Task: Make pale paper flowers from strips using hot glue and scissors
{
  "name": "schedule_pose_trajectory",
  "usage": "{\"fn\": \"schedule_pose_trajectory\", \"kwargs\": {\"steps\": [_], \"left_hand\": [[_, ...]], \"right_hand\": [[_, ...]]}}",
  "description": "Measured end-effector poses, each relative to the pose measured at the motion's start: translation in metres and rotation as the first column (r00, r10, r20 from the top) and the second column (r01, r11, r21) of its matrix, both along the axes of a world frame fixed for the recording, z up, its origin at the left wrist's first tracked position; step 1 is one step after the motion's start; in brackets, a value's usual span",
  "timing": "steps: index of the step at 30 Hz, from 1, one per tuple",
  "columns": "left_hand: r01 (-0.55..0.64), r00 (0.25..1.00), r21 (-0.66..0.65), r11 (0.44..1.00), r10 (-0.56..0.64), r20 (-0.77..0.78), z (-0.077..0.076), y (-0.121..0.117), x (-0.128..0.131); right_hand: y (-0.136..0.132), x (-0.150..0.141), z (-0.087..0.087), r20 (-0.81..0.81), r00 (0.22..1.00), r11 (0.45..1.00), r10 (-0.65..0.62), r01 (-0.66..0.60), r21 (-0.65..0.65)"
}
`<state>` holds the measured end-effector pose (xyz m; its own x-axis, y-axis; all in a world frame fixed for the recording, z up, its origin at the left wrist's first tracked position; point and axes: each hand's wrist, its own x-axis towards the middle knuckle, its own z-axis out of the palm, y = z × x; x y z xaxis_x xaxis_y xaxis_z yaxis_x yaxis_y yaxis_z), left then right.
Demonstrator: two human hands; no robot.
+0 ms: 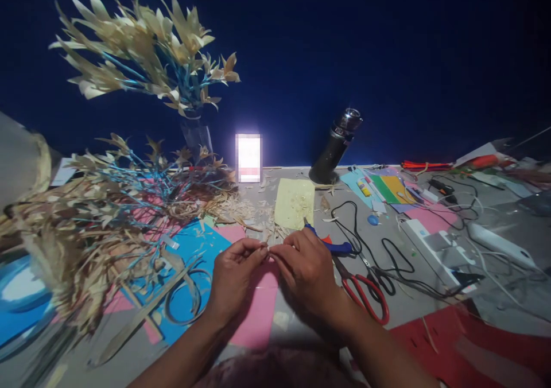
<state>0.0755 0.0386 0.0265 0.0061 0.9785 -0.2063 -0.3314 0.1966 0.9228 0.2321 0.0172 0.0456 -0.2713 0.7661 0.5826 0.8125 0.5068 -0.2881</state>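
Observation:
My left hand [236,276] and my right hand [309,267] meet above the middle of the table, thumbs and fingertips pinched close together. Between them is a tiny pale piece, too small to make out. Pink paper [253,319] lies beneath the hands. Just beyond them is a yellow sheet [295,198] scattered with scraps. Beside my right hand are blue-handled pliers [342,247], partly hidden by it, and red-handled scissors [373,305]. Blue paper [202,239] with dry strips on it lies left of my left hand.
Dried husk flowers with blue stems [181,49] stand in a clear vase [198,138]; more flowers and dry leaves [81,250] pile up at left. A glowing screen [248,158] and a dark flask [333,150] stand at the back. Cables and a white power strip [430,250] lie at right.

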Motion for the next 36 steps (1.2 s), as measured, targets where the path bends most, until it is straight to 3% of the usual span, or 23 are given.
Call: {"fn": "schedule_pose_trajectory", "kwargs": {"steps": [5,8,10,13,16,18,24,29,36], "left_hand": [[0.065,0.997,0.016,0.998,-0.064,-0.046,-0.001,-0.004,-0.001],[0.08,0.997,0.01,0.997,-0.079,-0.016,0.0,-0.005,-0.001],[0.102,0.992,-0.021,0.995,-0.1,0.076,0.001,-0.005,0.0],[0.166,0.964,-0.107,0.98,-0.138,0.227,0.001,-0.007,0.004],[0.225,0.939,-0.183,0.957,-0.163,0.303,0.0,-0.009,0.007],[0.24,0.934,-0.217,0.946,-0.164,0.317,-0.001,-0.009,0.007],[0.249,0.929,-0.252,0.935,-0.157,0.336,-0.002,-0.008,0.007],[0.218,0.949,-0.231,0.948,-0.151,0.275,0.0,-0.008,0.008],[0.191,0.966,-0.186,0.964,-0.151,0.21,-0.001,-0.009,0.009]], "right_hand": [[-0.001,0.004,-0.001,-0.212,0.977,0.991,0.014,-0.042,-0.125],[-0.004,0.004,0.001,-0.451,0.891,0.964,-0.048,-0.076,-0.253],[-0.005,0.005,0.002,-0.655,0.741,0.913,-0.149,-0.151,-0.379],[-0.003,0.003,0.0,-0.87,0.388,0.827,-0.305,-0.346,-0.444],[0.002,-0.004,-0.006,-0.898,0.081,0.739,-0.433,-0.539,-0.405],[0.005,-0.011,-0.012,-0.863,-0.019,0.69,-0.504,-0.609,-0.39],[0.008,-0.023,-0.024,-0.835,-0.119,0.706,-0.538,-0.604,-0.369],[0.008,-0.027,-0.027,-0.863,-0.107,0.759,-0.493,-0.538,-0.367],[0.005,-0.032,-0.026,-0.867,-0.119,0.736,-0.485,-0.591,-0.33]]}}
